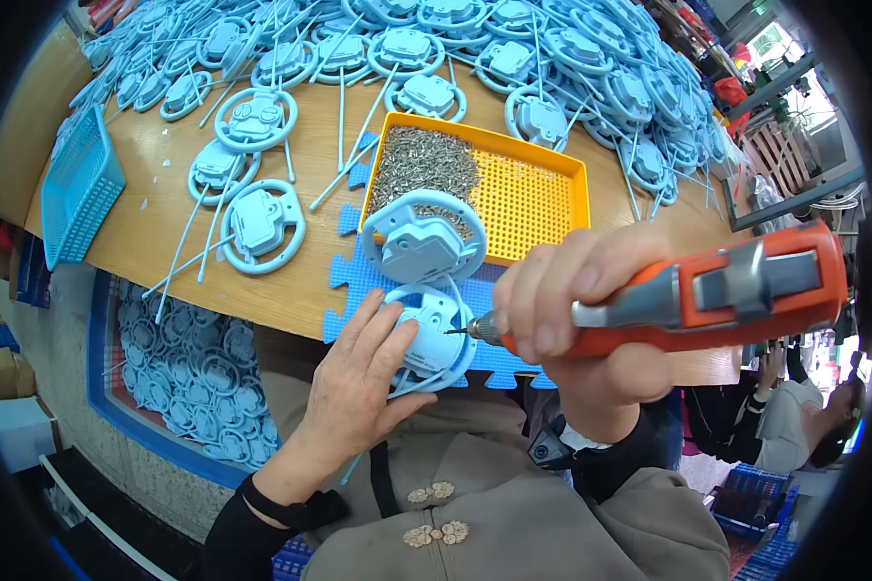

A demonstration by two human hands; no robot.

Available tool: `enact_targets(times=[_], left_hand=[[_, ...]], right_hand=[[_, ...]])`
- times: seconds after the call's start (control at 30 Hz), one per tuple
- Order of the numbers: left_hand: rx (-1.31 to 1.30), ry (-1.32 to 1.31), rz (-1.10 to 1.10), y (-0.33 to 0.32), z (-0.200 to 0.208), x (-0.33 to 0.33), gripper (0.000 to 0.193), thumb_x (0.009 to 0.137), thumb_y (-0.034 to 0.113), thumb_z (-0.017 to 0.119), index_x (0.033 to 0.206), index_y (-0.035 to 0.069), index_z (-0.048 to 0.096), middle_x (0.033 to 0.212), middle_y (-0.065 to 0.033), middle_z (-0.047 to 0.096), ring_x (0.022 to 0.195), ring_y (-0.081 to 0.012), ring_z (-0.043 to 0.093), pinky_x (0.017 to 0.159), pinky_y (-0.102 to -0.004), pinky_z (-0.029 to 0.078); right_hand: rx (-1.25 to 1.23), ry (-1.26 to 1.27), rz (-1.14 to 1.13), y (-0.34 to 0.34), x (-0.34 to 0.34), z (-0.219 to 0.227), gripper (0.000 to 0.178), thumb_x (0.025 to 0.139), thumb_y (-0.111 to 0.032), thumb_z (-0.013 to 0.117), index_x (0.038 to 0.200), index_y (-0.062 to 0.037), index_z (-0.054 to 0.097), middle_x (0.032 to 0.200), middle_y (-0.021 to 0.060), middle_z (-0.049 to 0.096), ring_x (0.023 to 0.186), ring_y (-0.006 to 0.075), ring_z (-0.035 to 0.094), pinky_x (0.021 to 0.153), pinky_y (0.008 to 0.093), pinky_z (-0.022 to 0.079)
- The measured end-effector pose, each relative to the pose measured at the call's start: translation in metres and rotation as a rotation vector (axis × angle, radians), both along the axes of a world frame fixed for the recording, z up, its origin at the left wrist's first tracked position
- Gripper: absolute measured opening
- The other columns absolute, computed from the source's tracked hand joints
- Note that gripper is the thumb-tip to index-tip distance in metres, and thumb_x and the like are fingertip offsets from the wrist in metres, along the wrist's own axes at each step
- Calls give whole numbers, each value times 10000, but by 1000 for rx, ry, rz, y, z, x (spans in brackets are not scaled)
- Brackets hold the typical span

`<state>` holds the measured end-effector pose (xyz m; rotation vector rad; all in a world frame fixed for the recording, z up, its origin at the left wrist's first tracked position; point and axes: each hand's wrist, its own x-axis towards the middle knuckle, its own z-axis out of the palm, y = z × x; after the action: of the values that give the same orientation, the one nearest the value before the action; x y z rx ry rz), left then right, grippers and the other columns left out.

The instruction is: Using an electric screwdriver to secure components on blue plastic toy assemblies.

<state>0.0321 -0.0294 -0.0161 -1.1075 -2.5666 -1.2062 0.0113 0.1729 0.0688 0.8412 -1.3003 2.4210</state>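
My left hand (358, 373) is closed on the rim of a light-blue plastic part shaped like a small steering wheel (428, 334), its fingers lying over one side and the thumb near the lower edge. In my right hand (591, 310) is an orange-and-grey power screwdriver (673, 310), held sideways. The tip of its thin bit reaches the hub of that part; whether a screw sits there is too small to tell. A second wheel-shaped part (419, 254) leans against the near side of a yellow tray (579, 198), just beyond. Beneath is a blue interlocking foam mat (358, 281).
Small metal screws (417, 167) fill the tray's left side. Three wheel parts, one of them nearest the mat (262, 225), lie to the left by a blue basket (85, 194). A large heap of them (436, 48) covers the far table. More fill a crate (199, 378) below left. Another person (794, 421) is at right.
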Motion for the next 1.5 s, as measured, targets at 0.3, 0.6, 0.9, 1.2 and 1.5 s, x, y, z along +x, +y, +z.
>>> enact_targets(times=[0.3, 0.6, 0.9, 1.2, 1.5], left_hand=[[-57, 23, 0, -2, 3, 1, 728, 581, 201, 849, 1208, 32, 520, 1280, -185, 498, 1248, -414, 452, 964, -456, 452], [-82, -5, 17, -2, 5, 0, 720, 575, 210, 849, 1197, 37, 530, 1260, -185, 504, 1234, -410, 463, 948, -453, 464], [-198, -1, -13, 2, 20, 1, 707, 588, 230, 842, 1201, 54, 538, 1292, -200, 470, 1243, -427, 438, 983, -465, 428], [-350, 29, 117, 41, 28, 11, 649, 647, 349, 808, 1187, 99, 550, 1250, -204, 461, 1192, -450, 403, 909, -520, 343], [-431, 20, 17, -15, 41, 26, 530, 609, 291, 797, 1099, 159, 641, 1180, -202, 442, 1197, -447, 371, 899, -524, 335]], right_hand=[[389, -143, -216, -8, 4, -8, 501, 802, -432, 741, 991, -46, 484, 681, 71, 543, 566, 178, 542, 544, 327, 461], [479, -113, -268, -19, 0, -21, 308, 795, -202, 739, 910, -39, 505, 669, 75, 571, 568, 173, 538, 550, 318, 473], [322, -275, -115, -18, -8, -24, 289, 742, -117, 744, 891, -35, 511, 668, 86, 578, 612, 193, 570, 550, 305, 465], [228, -34, -320, 54, 0, 16, 468, 849, -485, 660, 986, -64, 508, 704, 25, 509, 596, 143, 502, 582, 295, 423], [129, -37, -525, 88, -11, -1, 386, 857, -327, 701, 1014, -37, 500, 733, 72, 538, 657, 168, 530, 593, 323, 447]])
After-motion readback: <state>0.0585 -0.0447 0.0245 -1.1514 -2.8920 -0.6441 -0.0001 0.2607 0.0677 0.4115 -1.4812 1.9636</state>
